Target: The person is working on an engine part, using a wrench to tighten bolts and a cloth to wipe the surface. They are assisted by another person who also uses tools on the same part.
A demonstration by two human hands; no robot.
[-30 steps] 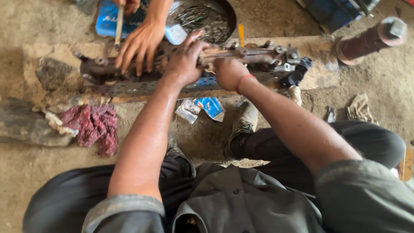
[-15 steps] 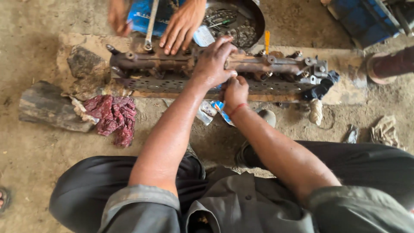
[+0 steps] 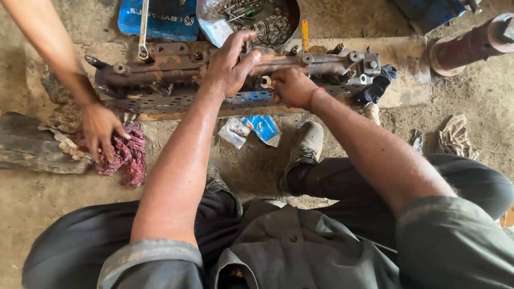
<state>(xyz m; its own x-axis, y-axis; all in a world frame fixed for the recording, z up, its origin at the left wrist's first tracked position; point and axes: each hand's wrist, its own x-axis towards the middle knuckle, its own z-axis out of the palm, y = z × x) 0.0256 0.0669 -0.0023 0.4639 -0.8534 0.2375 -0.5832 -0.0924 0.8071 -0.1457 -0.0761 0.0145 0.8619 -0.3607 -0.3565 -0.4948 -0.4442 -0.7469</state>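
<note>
— Rust all over that long metal casting, see it? It lies across a perforated steel strip on the dirt floor, just ahead of the seated person's shoe.

— And the hands?

— The left hand is spread over the middle of the casting, fingers curled over its top and pressing down. The right hand sits just right of it, closed around a small wrench whose open end shows between the two hands, against the casting's near side.

— What else is around the casting?

— A long spanner leans over its far left end. Behind it sits a round pan full of bolts and small parts, with a blue flat packet to the pan's left. In front of the casting, two small plastic pouches lie on the floor.

— Someone else is there too?

— Yes, another person's hand, left of the casting and nearer to us, rests open on a dark red rag beside a lump of grimy metal. Off the casting's right end lies a reddish cylinder.
</note>
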